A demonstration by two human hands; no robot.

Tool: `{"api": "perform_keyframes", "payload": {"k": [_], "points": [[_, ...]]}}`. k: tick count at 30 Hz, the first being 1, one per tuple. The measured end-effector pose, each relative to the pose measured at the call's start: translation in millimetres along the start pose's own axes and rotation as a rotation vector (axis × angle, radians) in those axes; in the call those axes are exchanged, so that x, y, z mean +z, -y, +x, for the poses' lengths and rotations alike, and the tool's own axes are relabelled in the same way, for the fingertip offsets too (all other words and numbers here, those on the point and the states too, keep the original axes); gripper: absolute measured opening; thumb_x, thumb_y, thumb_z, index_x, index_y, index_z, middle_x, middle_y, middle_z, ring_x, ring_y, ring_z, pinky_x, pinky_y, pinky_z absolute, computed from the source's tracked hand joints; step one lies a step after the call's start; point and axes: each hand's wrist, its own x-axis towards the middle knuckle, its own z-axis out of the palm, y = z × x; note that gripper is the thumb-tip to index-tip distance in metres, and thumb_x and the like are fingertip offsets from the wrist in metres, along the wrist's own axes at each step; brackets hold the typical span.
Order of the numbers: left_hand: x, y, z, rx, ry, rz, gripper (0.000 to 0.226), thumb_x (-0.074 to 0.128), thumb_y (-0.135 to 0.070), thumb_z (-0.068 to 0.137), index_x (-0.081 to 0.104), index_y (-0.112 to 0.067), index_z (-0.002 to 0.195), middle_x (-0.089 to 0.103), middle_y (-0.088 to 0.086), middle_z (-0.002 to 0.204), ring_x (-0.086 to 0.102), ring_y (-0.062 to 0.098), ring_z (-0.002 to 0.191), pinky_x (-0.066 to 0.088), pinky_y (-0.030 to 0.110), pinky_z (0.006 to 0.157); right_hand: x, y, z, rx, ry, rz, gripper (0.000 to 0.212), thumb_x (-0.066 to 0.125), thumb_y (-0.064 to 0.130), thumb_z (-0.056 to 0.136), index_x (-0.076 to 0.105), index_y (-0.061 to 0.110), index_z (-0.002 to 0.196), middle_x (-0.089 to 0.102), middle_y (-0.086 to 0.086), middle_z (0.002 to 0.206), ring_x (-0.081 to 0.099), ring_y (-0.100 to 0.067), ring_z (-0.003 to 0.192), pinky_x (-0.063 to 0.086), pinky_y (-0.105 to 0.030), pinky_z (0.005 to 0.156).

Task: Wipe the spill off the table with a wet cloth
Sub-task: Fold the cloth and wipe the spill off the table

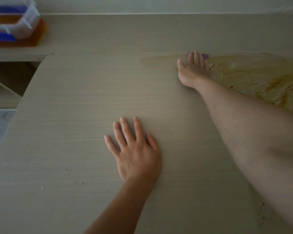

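Containers (pixel 15 22): at 10 o'clock, a blurred stack of clear, blue and amber plastic boxes on a lower surface beside the bench, well apart from the work.
Bench (pixel 74 102): pale wood-grain top, with a few dark specks along the near edge.
Left hand (pixel 135 154): at 6 o'clock, flat on dry bench, its grip spread with all 5 fingers straight, holding nothing; it looks like a brace.
Right hand (pixel 194 68): at 1 o'clock, arm stretched far out, its grip spread flat and pressing down on the cloth.
Cloth (pixel 205 56): purple, mostly hidden under the fingers, lying at the left margin of the spill.
Spill (pixel 260 78): orange-brown, streaked, from 1 to 3 o'clock, with a thin wet film trailing left past the hand.
Risk: 1, flat pressure probably smears the liquid wider instead of lifting it; 2, the right forearm lies close over the streaks and could drag through them.
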Motion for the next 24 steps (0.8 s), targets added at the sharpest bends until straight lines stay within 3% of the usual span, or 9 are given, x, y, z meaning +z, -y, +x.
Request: {"api": "perform_keyframes", "payload": {"k": [5, 12, 17, 20, 24], "points": [[-2, -1, -2, 0.006, 0.015, -0.006, 0.064, 0.016, -0.048, 0.105, 0.012, -0.026, 0.165, 0.001, 0.009, 0.173, -0.011, 0.027, 0.158, -0.011, 0.057, 0.124, 3, 37, -1, 0.004, 0.031, -0.01, 0.079, 0.012, 0.059, 0.103, 0.0, 0.011, 0.164, -0.008, -0.005, 0.173, -0.01, -0.02, 0.159, -0.011, -0.04, 0.126], [-1, 0, -1, 0.007, 0.01, 0.006, 0.064, 0.016, -0.049, 0.104, 0.013, -0.028, 0.165, 0.003, 0.008, 0.173, -0.011, 0.026, 0.158, -0.012, 0.057, 0.124, 20, 136, -27, -0.386, 0.118, -0.049, 0.076, 0.012, 0.057, 0.106, -0.002, 0.012, 0.165, -0.012, -0.004, 0.173, -0.013, -0.018, 0.158, -0.012, -0.038, 0.126], [0, 1, 0, -0.002, 0.003, 0.003, 0.065, 0.017, -0.05, 0.103, 0.015, -0.029, 0.164, 0.005, 0.007, 0.173, -0.01, 0.025, 0.158, -0.011, 0.056, 0.124, 19, 132, -31, -0.507, 0.136, -0.053, 0.079, 0.011, 0.064, 0.104, -0.003, 0.014, 0.165, -0.011, 0.0, 0.173, -0.012, -0.014, 0.158, -0.011, -0.035, 0.127], [0, 1, 0, 0.001, 0.005, 0.007, 0.066, 0.016, -0.051, 0.102, 0.015, -0.03, 0.164, 0.005, 0.006, 0.173, -0.01, 0.024, 0.158, -0.011, 0.055, 0.125, 15, 114, -27, -0.474, 0.12, -0.038, 0.081, 0.01, 0.065, 0.104, -0.002, 0.014, 0.165, -0.011, -0.001, 0.173, -0.012, -0.014, 0.158, -0.011, -0.035, 0.127], [0, 2, -1, -0.003, -0.006, 0.018, 0.065, 0.019, -0.051, 0.102, 0.018, -0.03, 0.164, 0.008, 0.007, 0.173, -0.007, 0.025, 0.159, -0.009, 0.055, 0.125, 6, 70, -17, -0.27, 0.052, -0.026, 0.08, 0.011, 0.062, 0.105, -0.001, 0.009, 0.164, -0.01, -0.007, 0.173, -0.01, -0.019, 0.159, -0.009, -0.038, 0.127]]}}
